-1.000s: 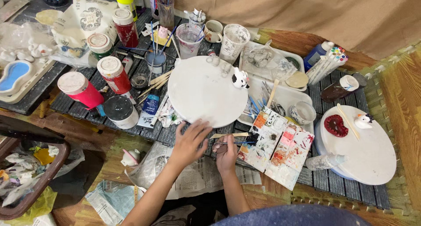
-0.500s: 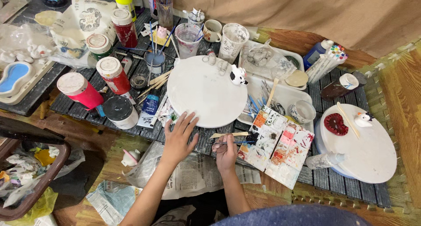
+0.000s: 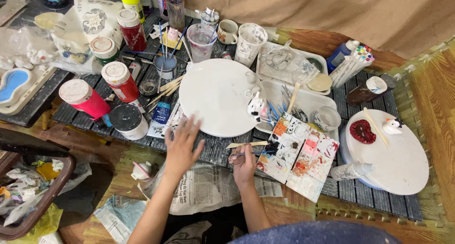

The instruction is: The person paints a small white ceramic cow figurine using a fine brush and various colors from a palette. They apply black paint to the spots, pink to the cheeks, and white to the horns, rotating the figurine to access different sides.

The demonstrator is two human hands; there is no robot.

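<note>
My left hand (image 3: 182, 147) is spread flat with fingers apart, just off the near left edge of a round white turntable (image 3: 215, 97). A small white and black figurine (image 3: 255, 106) stands at the turntable's right edge. My right hand (image 3: 243, 161) grips a thin paintbrush (image 3: 256, 153) whose tip reaches a paint-stained palette (image 3: 298, 156). A flat wooden stick (image 3: 246, 144) lies just above that hand.
Red paint bottles (image 3: 121, 78) and a dark jar (image 3: 128, 121) stand left. Cups with brushes (image 3: 201, 38) sit at the back. A second white turntable (image 3: 398, 154) at right carries a red piece and a small bird figure. Newspaper (image 3: 208, 187) lies under my arms.
My left hand has slid off the turntable toward its near left edge. The turntable has turned, carrying the figurine round to the right side. My right hand has stayed by the palette.
</note>
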